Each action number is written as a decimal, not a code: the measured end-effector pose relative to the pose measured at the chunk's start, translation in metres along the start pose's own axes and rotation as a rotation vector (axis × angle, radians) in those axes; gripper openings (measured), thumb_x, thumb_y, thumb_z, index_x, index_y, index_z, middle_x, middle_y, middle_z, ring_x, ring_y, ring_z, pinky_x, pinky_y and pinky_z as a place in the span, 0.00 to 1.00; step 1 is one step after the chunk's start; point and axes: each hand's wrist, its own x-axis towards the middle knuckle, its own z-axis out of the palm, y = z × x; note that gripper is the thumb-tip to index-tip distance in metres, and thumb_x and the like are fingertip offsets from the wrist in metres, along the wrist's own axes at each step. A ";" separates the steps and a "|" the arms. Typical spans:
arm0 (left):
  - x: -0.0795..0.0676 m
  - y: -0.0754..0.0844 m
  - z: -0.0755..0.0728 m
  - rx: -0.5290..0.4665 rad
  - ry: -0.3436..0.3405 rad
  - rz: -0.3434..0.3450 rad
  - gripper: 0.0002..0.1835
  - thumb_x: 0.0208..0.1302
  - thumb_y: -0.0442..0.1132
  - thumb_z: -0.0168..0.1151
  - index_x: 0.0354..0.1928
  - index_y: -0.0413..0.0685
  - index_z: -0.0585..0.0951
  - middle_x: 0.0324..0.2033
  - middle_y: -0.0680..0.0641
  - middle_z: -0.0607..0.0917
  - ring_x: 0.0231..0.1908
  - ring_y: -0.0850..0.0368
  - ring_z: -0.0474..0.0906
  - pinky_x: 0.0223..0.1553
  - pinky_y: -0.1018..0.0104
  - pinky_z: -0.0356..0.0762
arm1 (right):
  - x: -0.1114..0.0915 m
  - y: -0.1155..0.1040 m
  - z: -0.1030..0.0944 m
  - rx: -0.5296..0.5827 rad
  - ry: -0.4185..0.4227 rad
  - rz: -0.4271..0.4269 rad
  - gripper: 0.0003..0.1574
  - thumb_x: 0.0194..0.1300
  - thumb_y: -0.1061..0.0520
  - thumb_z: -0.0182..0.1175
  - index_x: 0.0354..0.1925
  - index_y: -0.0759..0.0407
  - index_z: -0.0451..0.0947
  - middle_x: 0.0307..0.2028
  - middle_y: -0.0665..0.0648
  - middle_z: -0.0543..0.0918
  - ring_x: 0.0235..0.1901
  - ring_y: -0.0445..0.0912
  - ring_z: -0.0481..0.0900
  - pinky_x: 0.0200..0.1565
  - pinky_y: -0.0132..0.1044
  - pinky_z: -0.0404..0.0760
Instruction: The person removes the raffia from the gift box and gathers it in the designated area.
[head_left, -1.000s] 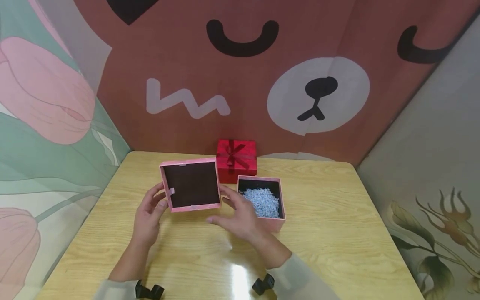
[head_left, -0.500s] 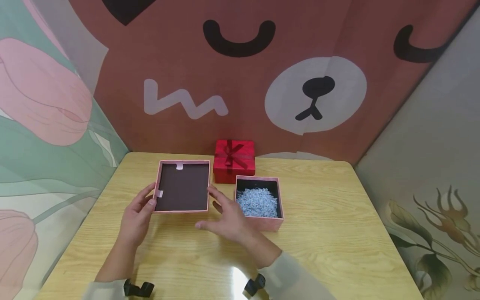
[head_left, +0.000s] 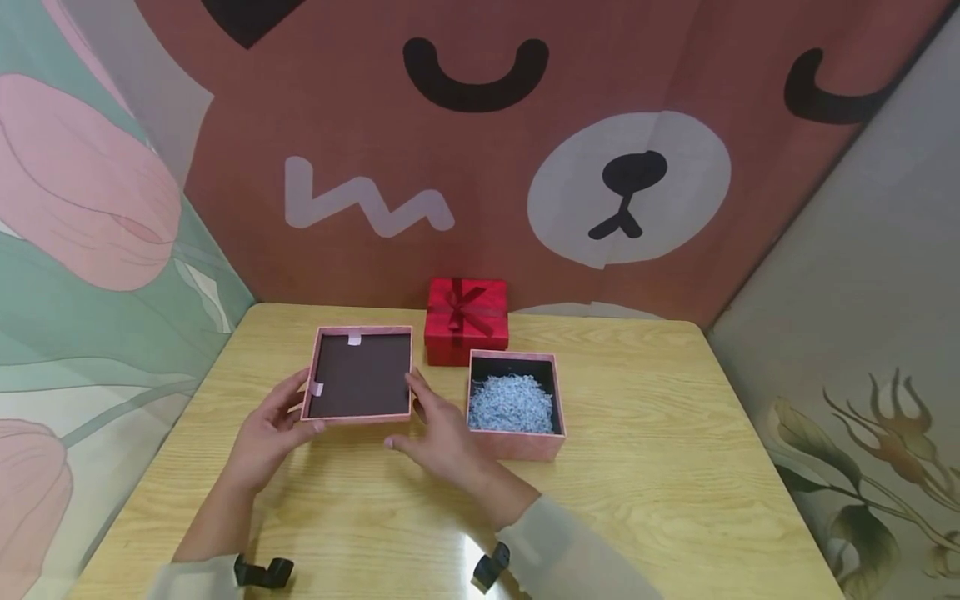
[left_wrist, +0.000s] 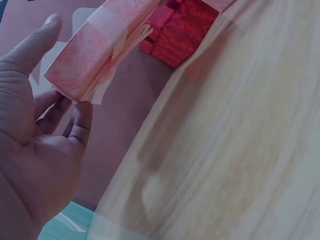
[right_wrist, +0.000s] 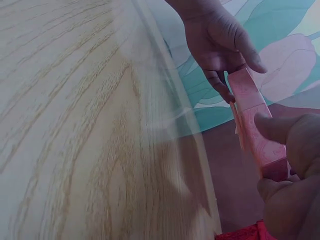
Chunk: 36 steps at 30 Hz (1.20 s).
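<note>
A pink box lid [head_left: 362, 375] is held upside down above the table, its dark inside with white tabs facing up. A pale ribbon [left_wrist: 117, 62] hangs from its underside in the left wrist view. My left hand [head_left: 262, 437] holds the lid's left corner, fingers bent beneath it and thumb near the front edge. At the lid's right end, my right hand [head_left: 442, 437] grips with bent fingers, its thumb pointing forward along the front side [right_wrist: 260, 135]. Right of the lid stands the open pink box [head_left: 517, 447], with blue shredded paper [head_left: 513, 404] inside.
Behind the pink box, a red gift box [head_left: 467, 325] with a dark red bow stands near the table's back edge. The wooden table [head_left: 637, 500] meets a wall covering with a bear face [head_left: 360, 267] at the back and flowered coverings at both sides.
The lid has come down and slightly left between both hands, tipping flatter so its inside faces up more. The left thumb has slid to the front corner. The boxes stay put.
</note>
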 end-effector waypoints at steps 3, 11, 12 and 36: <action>0.003 -0.004 -0.001 0.049 -0.022 -0.023 0.49 0.61 0.36 0.77 0.81 0.60 0.61 0.76 0.43 0.64 0.63 0.61 0.69 0.55 0.81 0.76 | 0.004 0.001 0.004 -0.045 0.012 0.025 0.62 0.60 0.54 0.78 0.83 0.46 0.53 0.81 0.41 0.51 0.69 0.48 0.73 0.62 0.31 0.77; 0.012 -0.013 -0.003 0.209 -0.011 -0.104 0.51 0.59 0.52 0.79 0.81 0.64 0.61 0.76 0.46 0.65 0.67 0.44 0.68 0.52 0.86 0.72 | 0.015 0.007 0.013 -0.071 0.057 0.001 0.54 0.66 0.60 0.72 0.82 0.53 0.55 0.81 0.51 0.55 0.71 0.47 0.70 0.65 0.34 0.73; 0.013 -0.015 -0.004 0.222 -0.011 -0.110 0.52 0.58 0.54 0.79 0.81 0.64 0.61 0.76 0.46 0.65 0.67 0.43 0.68 0.52 0.86 0.72 | 0.017 0.008 0.015 -0.076 0.064 -0.005 0.52 0.67 0.61 0.71 0.81 0.55 0.56 0.81 0.52 0.56 0.71 0.48 0.70 0.65 0.34 0.73; 0.048 -0.035 0.003 0.278 -0.133 -0.253 0.52 0.60 0.53 0.78 0.81 0.54 0.60 0.69 0.37 0.73 0.63 0.38 0.74 0.65 0.41 0.75 | 0.038 0.039 0.035 -0.214 0.197 0.109 0.41 0.67 0.64 0.65 0.76 0.60 0.66 0.72 0.60 0.72 0.67 0.53 0.75 0.68 0.43 0.74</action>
